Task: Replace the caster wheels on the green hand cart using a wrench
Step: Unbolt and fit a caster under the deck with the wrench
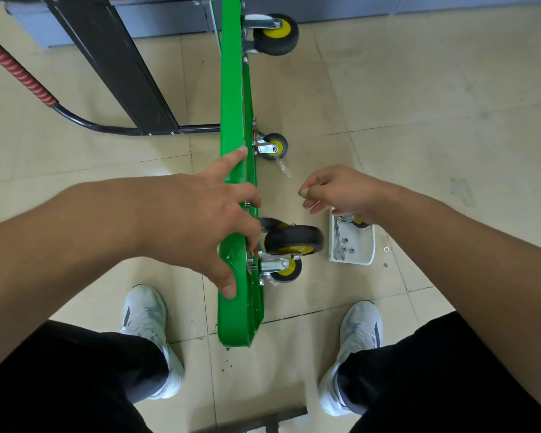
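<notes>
Fingers (231,159) of the left hand (200,220) gripped the edge of the green cart (231,89) beside a big wheel (294,240). Those of the right hand (341,195) were pinched together, around what was unclear. The wrench (335,242) lay in a tray (364,248) right of the cart; bracing the cart firmly before fetching it seemed wise.

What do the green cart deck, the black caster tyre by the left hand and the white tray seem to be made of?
Green cart deck: likely painted sheet metal, glossy, with a thin folded edge. Black caster tyre: probably rubber, matt, on a yellow hub. White tray: looks plastic, its wall perforated.
</notes>
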`<state>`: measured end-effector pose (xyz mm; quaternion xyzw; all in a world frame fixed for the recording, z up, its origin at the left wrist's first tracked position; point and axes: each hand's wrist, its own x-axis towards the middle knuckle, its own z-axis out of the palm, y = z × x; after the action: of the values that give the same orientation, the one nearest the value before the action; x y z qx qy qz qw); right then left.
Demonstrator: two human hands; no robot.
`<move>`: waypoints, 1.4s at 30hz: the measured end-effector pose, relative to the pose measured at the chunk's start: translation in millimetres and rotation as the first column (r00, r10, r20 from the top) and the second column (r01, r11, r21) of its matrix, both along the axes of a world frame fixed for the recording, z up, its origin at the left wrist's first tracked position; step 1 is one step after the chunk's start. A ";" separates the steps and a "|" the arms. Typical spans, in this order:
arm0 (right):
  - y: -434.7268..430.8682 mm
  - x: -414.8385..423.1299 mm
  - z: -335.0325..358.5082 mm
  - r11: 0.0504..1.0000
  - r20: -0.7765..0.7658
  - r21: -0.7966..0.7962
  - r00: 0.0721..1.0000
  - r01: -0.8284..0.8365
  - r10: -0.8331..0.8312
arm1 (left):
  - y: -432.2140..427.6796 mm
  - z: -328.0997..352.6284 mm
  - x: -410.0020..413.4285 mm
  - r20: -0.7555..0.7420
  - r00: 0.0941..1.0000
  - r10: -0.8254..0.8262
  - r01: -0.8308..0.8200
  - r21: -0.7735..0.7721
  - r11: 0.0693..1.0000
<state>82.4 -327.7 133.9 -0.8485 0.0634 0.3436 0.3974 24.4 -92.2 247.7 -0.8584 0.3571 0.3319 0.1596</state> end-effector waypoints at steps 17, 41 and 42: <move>-88.6 -9.6 23.8 0.946 0.373 -0.320 0.910 -0.058 0.182 | 5.2 -12.8 7.5 -0.071 0.995 0.068 -0.081 -0.203 0.976; -139.1 9.1 -79.5 0.646 0.181 -0.707 0.809 -0.288 0.559 | -7.1 -10.9 17.7 -0.108 0.992 0.063 -0.082 -0.182 0.980; -145.2 8.1 -89.1 0.627 0.152 -0.715 0.807 -0.308 0.570 | -6.8 -11.3 18.1 -0.107 0.993 0.058 -0.075 -0.166 0.983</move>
<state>90.4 -472.9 44.8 -0.9688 -0.1076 0.2223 -0.0224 42.5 -99.0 236.4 -0.8625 0.3627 0.3485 0.0563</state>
